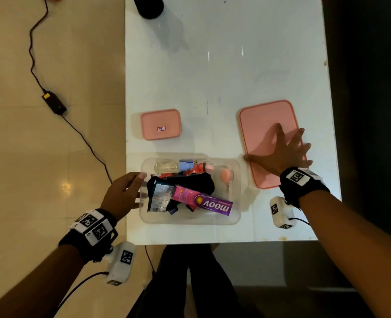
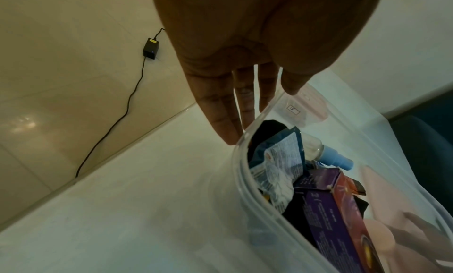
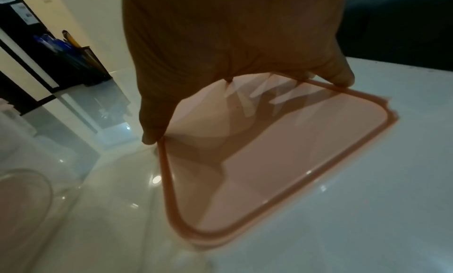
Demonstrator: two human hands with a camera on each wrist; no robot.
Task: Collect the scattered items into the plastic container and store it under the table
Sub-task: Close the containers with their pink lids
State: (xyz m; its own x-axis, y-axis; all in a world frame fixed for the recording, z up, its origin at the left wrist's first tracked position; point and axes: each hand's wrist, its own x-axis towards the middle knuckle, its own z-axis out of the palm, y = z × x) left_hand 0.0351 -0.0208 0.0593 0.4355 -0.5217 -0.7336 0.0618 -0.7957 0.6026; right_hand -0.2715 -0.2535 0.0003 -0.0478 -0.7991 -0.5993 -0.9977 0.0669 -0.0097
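A clear plastic container point(image 1: 190, 222) stands near the front edge of the white table point(image 1: 224, 65). In it lie a purple moov box point(image 1: 210, 203), a black cloth point(image 1: 196, 182), a printed packet point(image 1: 160, 197), a blue-capped bottle point(image 1: 167, 166) and a pink round item point(image 1: 226, 175). My left hand point(image 1: 139, 189) rests against its left wall, fingers point(image 2: 220, 106) straight down the outside and thumb at the container's rim point(image 2: 241, 180). To the right lies the large pink lid point(image 1: 261, 120), flat on the table. My right hand point(image 1: 279, 152) is spread over it, thumb touching the left edge of the lid point(image 3: 306, 151).
A small container with a pink lid point(image 1: 160, 123) sits behind the clear one. A dark object point(image 1: 148, 5) stands at the table's far edge. On the floor to the left are a power adapter point(image 1: 54, 102) and its cable. My legs point(image 1: 190, 283) are below the front edge.
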